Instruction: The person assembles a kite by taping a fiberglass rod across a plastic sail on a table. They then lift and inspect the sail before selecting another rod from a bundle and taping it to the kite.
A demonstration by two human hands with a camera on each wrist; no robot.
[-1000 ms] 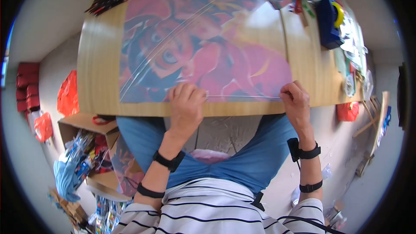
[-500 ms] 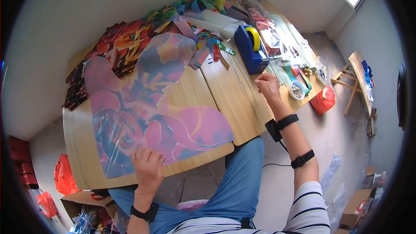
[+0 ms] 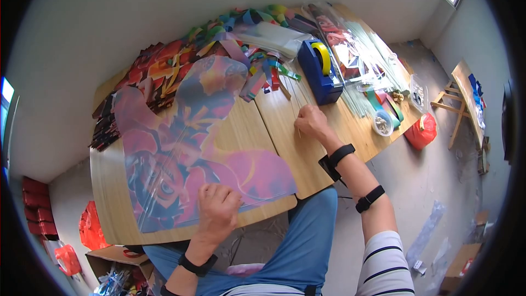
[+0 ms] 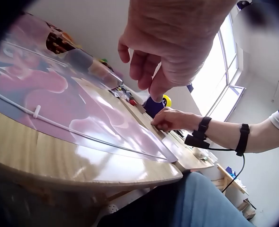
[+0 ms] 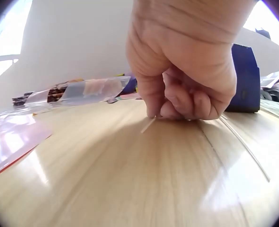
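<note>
A printed pink and blue film sheet (image 3: pixel 260 171) lies on the table, with thin rods along it; in the left wrist view a pale rod (image 4: pixel 89 135) with a small clip (image 4: pixel 36 111) runs near its edge. Above the sheet's near edge hangs my left hand (image 3: pixel 218 211), fingers loosely bent and holding nothing, as the left wrist view of that hand (image 4: pixel 172 42) also shows. My right hand (image 3: pixel 315 123) is down on the wood right of the sheet. Its thumb and fingers (image 5: pixel 177 106) pinch a thin pale stick (image 5: pixel 149 125); another stick (image 5: pixel 248 151) lies beside it.
A blue tape dispenser (image 3: pixel 319 74) stands just beyond my right hand. Colourful ribbons (image 3: pixel 257 71) and dark-edged printed pieces (image 3: pixel 159 71) lie at the back. To the right are clear packages (image 3: pixel 350 49), a small round tub (image 3: pixel 382 123) and a red bag (image 3: pixel 422 130).
My right hand has left the sheet's corner, moved over to the right and pinched a thin stick. My left hand has let go at the near edge and lifted slightly. The head view has turned right.
</note>
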